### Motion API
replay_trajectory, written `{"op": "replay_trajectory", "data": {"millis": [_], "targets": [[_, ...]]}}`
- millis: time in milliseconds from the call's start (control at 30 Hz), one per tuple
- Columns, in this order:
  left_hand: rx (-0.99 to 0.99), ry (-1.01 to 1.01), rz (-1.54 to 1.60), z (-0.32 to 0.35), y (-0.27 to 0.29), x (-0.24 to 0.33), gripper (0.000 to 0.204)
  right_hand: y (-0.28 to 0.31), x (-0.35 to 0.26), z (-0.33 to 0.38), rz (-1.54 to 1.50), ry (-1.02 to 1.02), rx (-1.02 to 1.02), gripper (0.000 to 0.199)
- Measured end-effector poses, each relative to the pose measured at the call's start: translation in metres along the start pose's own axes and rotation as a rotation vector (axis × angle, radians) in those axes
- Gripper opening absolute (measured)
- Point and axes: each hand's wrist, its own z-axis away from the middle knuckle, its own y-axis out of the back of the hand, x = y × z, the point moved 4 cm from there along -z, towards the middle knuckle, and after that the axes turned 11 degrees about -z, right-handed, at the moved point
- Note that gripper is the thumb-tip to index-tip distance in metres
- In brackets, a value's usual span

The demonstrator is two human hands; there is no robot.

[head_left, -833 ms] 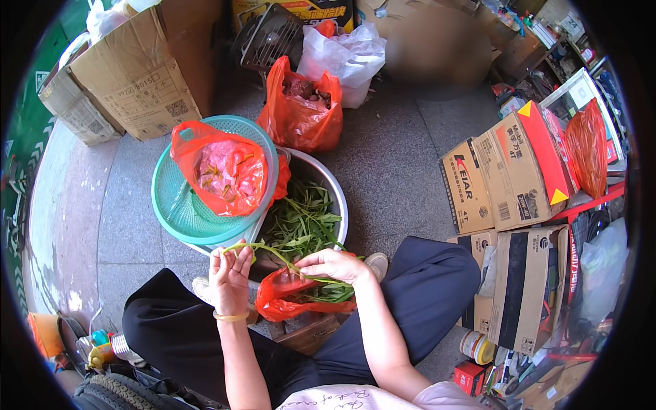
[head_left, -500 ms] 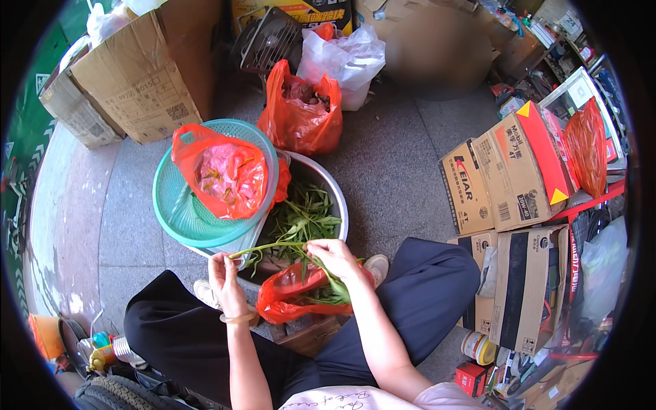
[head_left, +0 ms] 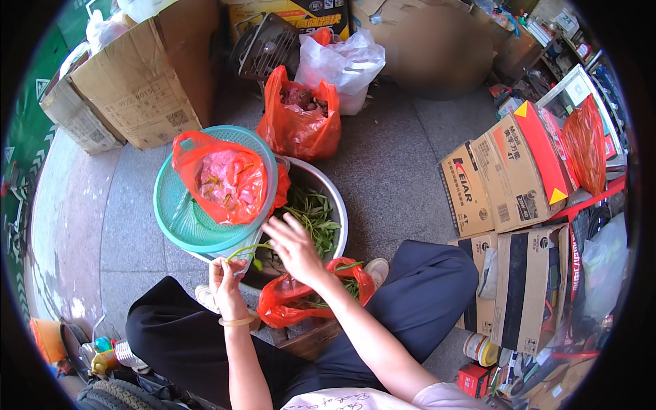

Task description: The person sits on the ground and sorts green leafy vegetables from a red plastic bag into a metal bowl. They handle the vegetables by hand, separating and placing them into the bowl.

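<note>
My left hand (head_left: 225, 281) pinches a green leafy stem (head_left: 242, 250) whose top leans toward the basin. Just right of it, my right hand (head_left: 294, 247) is held over the metal basin (head_left: 341, 229) with fingers spread and nothing gripped. Leafy greens (head_left: 316, 220) lie in the basin. Below my hands, a red plastic bag (head_left: 277, 305) with more greens sits open between my knees. A turquoise colander (head_left: 162, 205) stands at the basin's left, partly over it, bearing a red bag (head_left: 254, 195) with pink contents and plant scraps.
Behind the basin stand a red bag (head_left: 301, 130) of dark reddish lumps and a white plastic bag (head_left: 342, 65). Cardboard boxes rise at the far left (head_left: 137, 96) and on the right (head_left: 512, 171). A tyre (head_left: 116, 396) lies near the lower left.
My right hand has let go of the stem and moved up and left, its fingers opening. The stem in my left hand now looks shorter, and the left hand sits slightly lower.
</note>
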Motion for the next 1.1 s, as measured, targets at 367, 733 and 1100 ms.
{"op": "replay_trajectory", "data": {"millis": [367, 733, 1100], "targets": [[0.043, -0.171, -0.323, -0.004, 0.007, -0.006, 0.01, 0.007, 0.0, 0.002, -0.064, -0.044, -0.052, 0.012], [0.072, -0.213, -0.551, 0.002, 0.002, -0.006, 0.01, -0.001, -0.028, -0.011, 0.046, 0.106, 0.029, 0.026], [0.187, -0.611, -1.055, 0.017, -0.021, 0.022, 0.004, -0.015, -0.036, 0.007, 0.045, -0.006, -0.135, 0.01]]}}
